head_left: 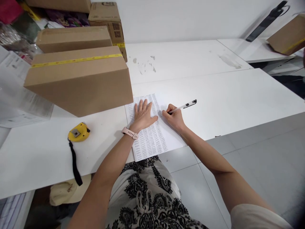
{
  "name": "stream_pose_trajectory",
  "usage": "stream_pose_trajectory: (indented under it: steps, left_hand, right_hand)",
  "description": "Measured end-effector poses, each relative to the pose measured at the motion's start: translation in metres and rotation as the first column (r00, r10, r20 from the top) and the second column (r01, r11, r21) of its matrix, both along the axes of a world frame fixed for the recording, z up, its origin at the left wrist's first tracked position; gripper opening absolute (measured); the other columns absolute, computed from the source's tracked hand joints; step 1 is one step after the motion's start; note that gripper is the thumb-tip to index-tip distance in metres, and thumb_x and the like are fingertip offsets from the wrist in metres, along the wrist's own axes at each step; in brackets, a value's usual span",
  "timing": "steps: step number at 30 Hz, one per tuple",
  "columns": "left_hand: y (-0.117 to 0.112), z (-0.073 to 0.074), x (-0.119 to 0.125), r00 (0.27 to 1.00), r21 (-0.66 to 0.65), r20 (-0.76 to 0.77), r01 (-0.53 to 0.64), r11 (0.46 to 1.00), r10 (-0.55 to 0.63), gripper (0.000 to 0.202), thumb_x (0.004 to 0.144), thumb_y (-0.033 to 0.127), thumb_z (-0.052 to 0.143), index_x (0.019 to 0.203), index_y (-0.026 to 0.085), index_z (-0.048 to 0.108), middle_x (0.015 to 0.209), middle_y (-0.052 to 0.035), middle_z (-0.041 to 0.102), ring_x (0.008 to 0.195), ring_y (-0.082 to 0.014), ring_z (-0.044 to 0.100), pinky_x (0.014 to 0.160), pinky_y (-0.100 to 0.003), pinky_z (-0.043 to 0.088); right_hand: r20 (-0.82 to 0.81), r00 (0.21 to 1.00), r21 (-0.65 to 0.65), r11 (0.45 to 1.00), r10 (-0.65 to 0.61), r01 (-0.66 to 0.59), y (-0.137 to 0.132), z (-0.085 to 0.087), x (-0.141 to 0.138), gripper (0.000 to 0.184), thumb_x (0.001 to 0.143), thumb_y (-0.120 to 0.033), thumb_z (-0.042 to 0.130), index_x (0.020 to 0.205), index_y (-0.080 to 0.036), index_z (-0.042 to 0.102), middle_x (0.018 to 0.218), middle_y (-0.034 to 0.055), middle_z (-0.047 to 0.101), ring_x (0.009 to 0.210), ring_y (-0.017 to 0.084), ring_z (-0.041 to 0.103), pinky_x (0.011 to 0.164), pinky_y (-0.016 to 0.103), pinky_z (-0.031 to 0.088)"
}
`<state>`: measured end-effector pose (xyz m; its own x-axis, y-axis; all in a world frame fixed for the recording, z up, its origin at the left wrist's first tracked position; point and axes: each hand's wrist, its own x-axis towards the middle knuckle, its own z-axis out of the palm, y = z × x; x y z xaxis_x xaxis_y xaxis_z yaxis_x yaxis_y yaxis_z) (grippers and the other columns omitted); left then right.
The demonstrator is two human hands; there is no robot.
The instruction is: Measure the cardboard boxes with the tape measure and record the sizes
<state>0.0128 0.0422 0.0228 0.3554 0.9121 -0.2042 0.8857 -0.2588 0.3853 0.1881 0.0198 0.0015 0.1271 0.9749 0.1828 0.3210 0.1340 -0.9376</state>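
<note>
A sheet of paper (149,144) covered in columns of handwriting lies at the front edge of the white table, its right part blank. My left hand (143,117) rests flat on it with fingers spread, a pink band around the wrist. My right hand (173,117) is closed around a pen (184,105) with a clear barrel and black end. That hand sits on the right side of the sheet, beside the last written column. The pen's tip is hidden behind my fingers.
A yellow tape measure (79,132) with a black strap lies left of the sheet. Behind it stands a large cardboard box (83,86), with more boxes further back. A dark bottle (267,22) and another carton (289,36) are at the far right. The white table (228,98) extends rightward.
</note>
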Motion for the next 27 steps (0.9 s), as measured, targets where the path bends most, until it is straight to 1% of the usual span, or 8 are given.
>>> stream_pose_trajectory:
  steps: [8,14,18,21,24,27]
  left_hand:
    - [-0.0002,-0.0002,-0.0001,1.000,0.005,0.003,0.002,1.000,-0.002,0.087,0.092,0.052,0.053,0.164,0.013,0.023,0.175,-0.0130,0.003,0.161,-0.0323,-0.007,0.129,-0.054,-0.007]
    - [-0.0005,0.0010,0.0000,1.000,-0.007,-0.004,0.006,1.000,-0.006,0.088,0.093,0.052,0.053,0.164,0.012,0.021,0.175,-0.0139,0.002,0.161,-0.0322,-0.008,0.129,-0.054,-0.008]
    - [-0.0003,-0.0005,0.0000,1.000,0.003,0.019,-0.003,1.000,0.003,0.087,0.092,0.051,0.054,0.164,0.013,0.023,0.175,-0.0139,0.004,0.161,-0.0326,-0.007,0.129,-0.053,-0.008]
    - [-0.0001,-0.0018,0.0001,0.999,0.008,0.033,-0.007,1.000,0.007,0.086,0.092,0.050,0.056,0.163,0.013,0.025,0.175,-0.0141,0.006,0.161,-0.0336,-0.005,0.129,-0.054,-0.007]
    - [0.0002,-0.0027,-0.0001,0.999,0.015,0.047,-0.008,1.000,0.008,0.086,0.091,0.050,0.057,0.163,0.016,0.026,0.175,-0.0125,0.008,0.161,-0.0336,-0.004,0.129,-0.056,-0.006]
    - [0.0006,-0.0032,-0.0005,0.999,0.013,0.047,-0.010,1.000,0.010,0.086,0.091,0.050,0.057,0.163,0.015,0.026,0.175,-0.0128,0.007,0.161,-0.0335,-0.005,0.129,-0.055,-0.007]
  right_hand:
    - [0.002,1.000,-0.018,1.000,-0.024,0.024,0.0011,-0.0021,0.0021,0.024,0.071,-0.022,0.061,0.060,-0.023,0.039,0.055,-0.0068,0.036,0.056,0.010,0.030,0.053,0.028,0.024]
    - [0.019,1.000,-0.016,1.000,-0.018,0.019,0.0010,-0.0011,0.0014,0.024,0.071,-0.023,0.061,0.060,-0.023,0.040,0.056,-0.0065,0.038,0.057,0.010,0.032,0.054,0.028,0.024]
    - [0.024,1.000,-0.025,1.000,-0.016,0.017,0.0014,-0.0011,0.0018,0.024,0.069,-0.022,0.061,0.059,-0.024,0.039,0.055,-0.0066,0.037,0.056,0.011,0.031,0.053,0.028,0.023]
    - [0.026,0.999,-0.024,0.999,-0.024,0.025,0.0015,-0.0018,0.0021,0.024,0.071,-0.022,0.061,0.059,-0.024,0.039,0.055,-0.0064,0.037,0.056,0.011,0.030,0.053,0.028,0.024]
    - [0.036,0.999,-0.008,1.000,-0.025,0.025,0.0013,-0.0019,0.0022,0.025,0.071,-0.021,0.061,0.059,-0.023,0.039,0.056,-0.0063,0.037,0.057,0.011,0.031,0.054,0.028,0.025]
    - [0.030,0.999,-0.018,1.000,-0.019,0.019,0.0008,-0.0006,0.0020,0.025,0.070,-0.020,0.061,0.059,-0.024,0.038,0.056,-0.0066,0.037,0.057,0.011,0.030,0.054,0.028,0.024]
